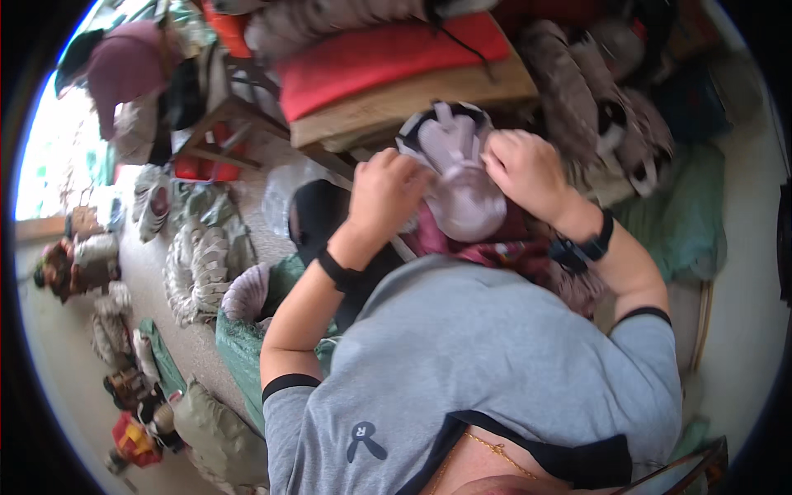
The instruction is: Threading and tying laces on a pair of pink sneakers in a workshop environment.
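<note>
A pale lilac fabric cap (468, 205) with a rounded crown rests over my lap, close to the bench edge. Thin light strips stick up from its far end, beside a dark lining. My right hand (525, 167) has its fingers bent and pinched on the cap's right edge. At the cap's left side is my left hand (386, 194), its fingers curled toward the fabric. Motion smears those fingertips, so their hold is unclear. Dark red patterned cloth (437, 233) lies beneath the cap.
Ahead stands a wooden bench (396, 115) with a red cloth pad (396, 62) and a stacked roll of caps (346, 25). More stacked caps (569, 91) lie at right by a green sack (685, 219). Nested pale stacks (196, 272) lie on the floor at left, near a stool (227, 115).
</note>
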